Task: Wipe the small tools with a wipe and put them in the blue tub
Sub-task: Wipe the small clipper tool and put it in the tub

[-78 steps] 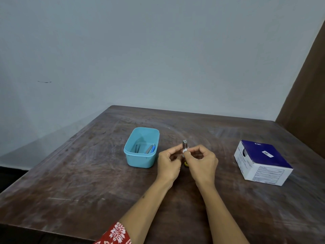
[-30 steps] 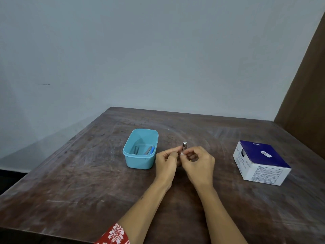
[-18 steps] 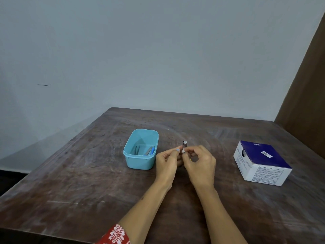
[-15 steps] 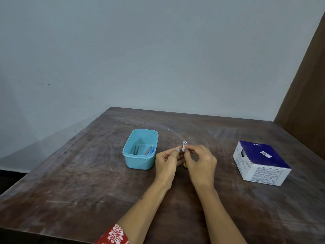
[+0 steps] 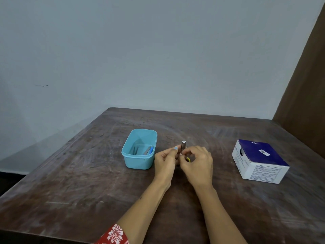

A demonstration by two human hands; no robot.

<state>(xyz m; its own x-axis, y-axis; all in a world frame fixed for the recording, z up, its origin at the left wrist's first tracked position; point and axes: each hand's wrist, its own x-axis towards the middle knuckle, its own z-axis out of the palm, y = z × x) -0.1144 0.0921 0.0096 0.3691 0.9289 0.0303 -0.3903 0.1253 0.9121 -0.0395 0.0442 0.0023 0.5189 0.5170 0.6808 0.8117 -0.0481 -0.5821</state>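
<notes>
head view: left hand and right hand pinch small metal tool; lower part hidden, wipe unclear.

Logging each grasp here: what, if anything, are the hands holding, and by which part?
Both hands, left hand and right hand, pinch a small silver metal tool by its lower end; its top sticks up free. No wipe can be made out.

A: Wall: plain, pale blue-grey, one small dark mark at left.
B: Noted. Table: dark brown wood, worn, pale scuffs across the top.
A: Brown panel at right edge, meeting the table's far corner. Light soft, even.
</notes>
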